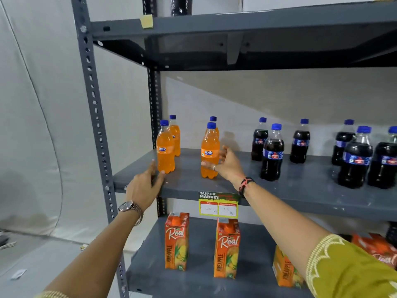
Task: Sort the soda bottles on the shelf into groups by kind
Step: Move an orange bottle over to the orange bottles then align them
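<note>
Several orange Fanta bottles with blue caps stand in two front-and-back pairs at the left of the grey middle shelf [240, 183]. My left hand [146, 187] rests at the shelf's front edge, fingers apart, with fingertips and thumb against the base of the left front Fanta bottle [165, 150]. My right hand [226, 165] wraps the lower part of the right front Fanta bottle [209, 151], thumb across its front and fingers behind it. Several dark cola bottles [272, 154] with blue caps and labels stand spread over the shelf's right half.
A grey perforated upright [96, 117] stands left of the shelf and an upper shelf [236, 24] overhangs it. Orange Real pineapple cartons [177, 241] stand on the lower shelf. A yellow price tag [218, 205] hangs from the middle shelf's front edge.
</note>
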`<state>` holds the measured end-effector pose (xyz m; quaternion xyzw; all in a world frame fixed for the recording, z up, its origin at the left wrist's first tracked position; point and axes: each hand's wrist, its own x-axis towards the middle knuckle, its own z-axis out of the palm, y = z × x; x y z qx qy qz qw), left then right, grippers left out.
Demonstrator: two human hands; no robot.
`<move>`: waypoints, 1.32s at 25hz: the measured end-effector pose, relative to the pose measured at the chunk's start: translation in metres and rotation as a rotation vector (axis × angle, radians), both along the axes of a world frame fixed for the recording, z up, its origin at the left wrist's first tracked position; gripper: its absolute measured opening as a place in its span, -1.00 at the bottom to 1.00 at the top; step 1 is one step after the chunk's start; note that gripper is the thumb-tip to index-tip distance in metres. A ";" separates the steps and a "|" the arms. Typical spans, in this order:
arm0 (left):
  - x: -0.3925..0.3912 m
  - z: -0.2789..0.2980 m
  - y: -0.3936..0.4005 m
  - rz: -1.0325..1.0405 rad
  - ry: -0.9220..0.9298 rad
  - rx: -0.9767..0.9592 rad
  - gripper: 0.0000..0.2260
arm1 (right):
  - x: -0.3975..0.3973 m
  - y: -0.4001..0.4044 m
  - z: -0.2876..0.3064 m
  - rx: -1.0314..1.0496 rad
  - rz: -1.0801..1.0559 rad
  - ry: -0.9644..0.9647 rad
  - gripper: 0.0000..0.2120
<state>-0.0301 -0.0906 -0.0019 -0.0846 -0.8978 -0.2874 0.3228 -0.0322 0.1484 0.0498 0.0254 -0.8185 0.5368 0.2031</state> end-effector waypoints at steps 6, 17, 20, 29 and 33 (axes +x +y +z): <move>-0.034 0.028 -0.006 -0.244 -0.431 0.318 -0.04 | 0.003 0.016 -0.011 0.035 0.125 -0.129 -0.20; -0.048 0.028 -0.009 -0.225 -0.384 0.416 -0.33 | -0.008 0.013 -0.011 0.017 0.120 -0.177 -0.36; -0.047 0.025 -0.010 -0.216 -0.357 0.422 -0.33 | -0.010 0.012 -0.016 -0.004 0.090 -0.156 -0.34; -0.042 0.027 -0.001 -0.004 -0.330 0.232 -0.25 | -0.013 0.011 -0.018 -0.020 0.071 -0.147 -0.36; -0.042 0.028 -0.001 -0.025 -0.342 0.235 -0.28 | -0.014 0.012 -0.019 -0.019 0.081 -0.147 -0.36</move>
